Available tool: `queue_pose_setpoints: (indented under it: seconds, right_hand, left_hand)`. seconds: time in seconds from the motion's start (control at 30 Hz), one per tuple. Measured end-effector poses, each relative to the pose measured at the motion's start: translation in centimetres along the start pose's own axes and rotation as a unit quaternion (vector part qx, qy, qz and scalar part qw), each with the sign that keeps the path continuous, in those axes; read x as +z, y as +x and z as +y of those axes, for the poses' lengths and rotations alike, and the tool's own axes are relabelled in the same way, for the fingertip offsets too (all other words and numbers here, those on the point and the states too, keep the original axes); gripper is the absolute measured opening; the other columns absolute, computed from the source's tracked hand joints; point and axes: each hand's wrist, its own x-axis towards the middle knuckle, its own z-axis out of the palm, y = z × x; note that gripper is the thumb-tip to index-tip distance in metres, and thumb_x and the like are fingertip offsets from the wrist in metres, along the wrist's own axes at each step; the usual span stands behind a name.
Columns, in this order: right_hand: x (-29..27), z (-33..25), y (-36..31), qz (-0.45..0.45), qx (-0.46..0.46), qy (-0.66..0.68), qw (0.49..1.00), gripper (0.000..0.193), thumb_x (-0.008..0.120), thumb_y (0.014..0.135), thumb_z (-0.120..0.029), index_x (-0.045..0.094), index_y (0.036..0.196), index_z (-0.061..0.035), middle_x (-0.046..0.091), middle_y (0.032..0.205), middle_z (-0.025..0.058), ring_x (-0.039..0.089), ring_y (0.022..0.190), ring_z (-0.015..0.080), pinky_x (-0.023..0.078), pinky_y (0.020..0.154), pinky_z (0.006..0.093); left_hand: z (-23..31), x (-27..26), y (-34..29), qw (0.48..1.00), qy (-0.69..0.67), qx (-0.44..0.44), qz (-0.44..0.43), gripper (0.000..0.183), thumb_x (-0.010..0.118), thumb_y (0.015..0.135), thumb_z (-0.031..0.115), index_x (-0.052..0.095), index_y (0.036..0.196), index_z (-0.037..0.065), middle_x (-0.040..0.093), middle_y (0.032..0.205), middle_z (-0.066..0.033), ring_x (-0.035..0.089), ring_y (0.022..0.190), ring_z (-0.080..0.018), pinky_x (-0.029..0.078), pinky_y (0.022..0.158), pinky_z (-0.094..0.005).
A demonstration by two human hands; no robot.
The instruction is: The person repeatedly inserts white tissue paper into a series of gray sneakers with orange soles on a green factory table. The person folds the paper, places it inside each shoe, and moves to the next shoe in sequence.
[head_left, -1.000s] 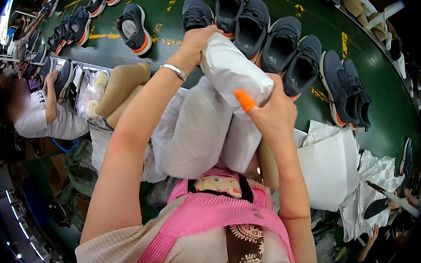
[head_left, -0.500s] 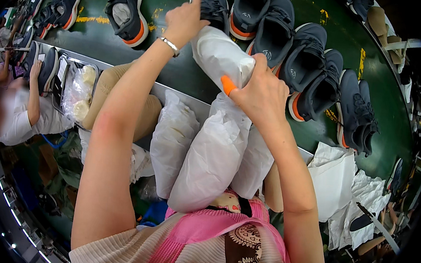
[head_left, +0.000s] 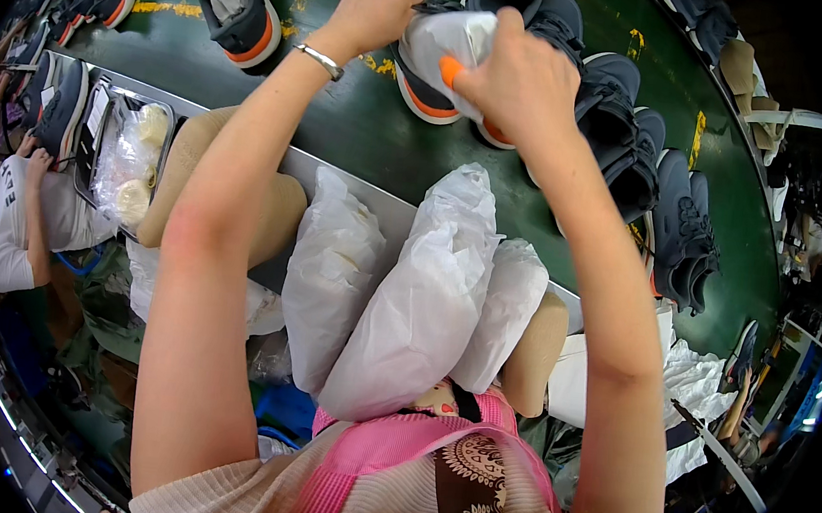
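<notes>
My right hand (head_left: 529,76), an orange cover on its thumb, grips a white paper-wrapped stuffing (head_left: 447,37). Its front end is inside the opening of a dark grey sneaker (head_left: 414,89) with a white and orange sole. My left hand (head_left: 377,17), a bracelet at the wrist, is closed on the sneaker's upper near the tongue and laces; its fingertips are partly hidden. Close to my body stand more white paper-wrapped bundles: a large middle one (head_left: 427,297), one on its left (head_left: 329,279) and a smaller one on its right (head_left: 504,313).
More dark sneakers (head_left: 683,222) line the green table (head_left: 344,133) to the right, and a stuffed one (head_left: 240,7) sits at the left. A tray of plastic-wrapped items (head_left: 136,164) lies at the table's metal edge. White paper sheets (head_left: 698,379) hang at the right. A co-worker (head_left: 19,212) handles shoes at far left.
The white stuffing has moved away from me, from above the table into the sneaker's opening. My left hand has gone from the stuffing's far end to the sneaker's upper. The view has shifted slightly.
</notes>
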Motion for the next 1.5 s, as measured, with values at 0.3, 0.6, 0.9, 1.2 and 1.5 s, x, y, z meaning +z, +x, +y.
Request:
queue_pose_setpoints:
  seconds: [0.3, 0.6, 0.9, 1.2, 1.5]
  right_hand:
    - [10.2, -0.4, 2.7, -0.021, 0.033, 0.087, 0.995, 0.053, 0.074, 0.062, -0.031, 0.05, 0.093, 0.0039, 0.066, 0.079, 0.0195, 0.066, 0.073, 0.034, 0.052, 0.065, 0.0411]
    - [6.9, 2.1, 1.4, -0.17, -0.013, 0.184, 0.968, 0.088, 0.076, 0.067, -0.049, 0.044, 0.131, 0.002, 0.061, 0.112, 0.0207, 0.056, 0.112, 0.0311, 0.047, 0.09, 0.0374]
    - [8.3, 2.3, 5.5, -0.382, -0.057, 0.161, 0.908, 0.1, 0.077, 0.064, -0.046, 0.033, 0.139, 0.0038, 0.049, 0.128, 0.0278, 0.051, 0.119, 0.0344, 0.041, 0.1, 0.0337]
    - [13.1, 1.2, 3.8, -0.173, -0.101, 0.116, 0.973, 0.071, 0.079, 0.066, -0.032, 0.048, 0.119, 0.0034, 0.062, 0.098, 0.0254, 0.062, 0.092, 0.0388, 0.051, 0.079, 0.0429]
    - [13.6, 0.7, 2.0, -0.084, 0.021, 0.122, 0.989, 0.06, 0.074, 0.072, -0.03, 0.049, 0.118, -0.0008, 0.063, 0.097, 0.0225, 0.062, 0.093, 0.0385, 0.05, 0.078, 0.0442]
  left_hand:
    - [-2.6, -0.2, 0.5, 0.993, -0.118, -0.003, -0.02, 0.03, 0.053, 0.086, 0.015, 0.063, 0.111, 0.001, 0.064, 0.087, -0.022, 0.062, 0.079, -0.0351, 0.049, 0.073, -0.0388]
    - [-1.9, -2.2, -1.3, 0.985, -0.161, 0.006, -0.066, 0.032, 0.054, 0.086, 0.015, 0.061, 0.112, -0.002, 0.065, 0.084, -0.0216, 0.063, 0.077, -0.0301, 0.048, 0.074, -0.0345]
    - [0.9, -5.8, -4.1, 0.874, -0.309, -0.242, -0.288, 0.101, 0.076, 0.076, 0.031, 0.01, 0.147, 0.0, 0.053, 0.124, -0.0194, 0.062, 0.096, -0.02, 0.05, 0.086, -0.0285]
    - [0.0, -1.5, -4.0, 0.941, -0.125, -0.26, -0.177, 0.095, 0.077, 0.07, 0.026, 0.022, 0.142, -0.003, 0.063, 0.102, -0.024, 0.065, 0.094, -0.0284, 0.053, 0.079, -0.0349]
    - [0.2, 0.9, -4.9, 0.953, -0.117, -0.279, 0.008, 0.075, 0.077, 0.068, 0.019, 0.041, 0.131, -0.002, 0.066, 0.095, -0.0211, 0.069, 0.074, -0.0294, 0.057, 0.06, -0.0371]
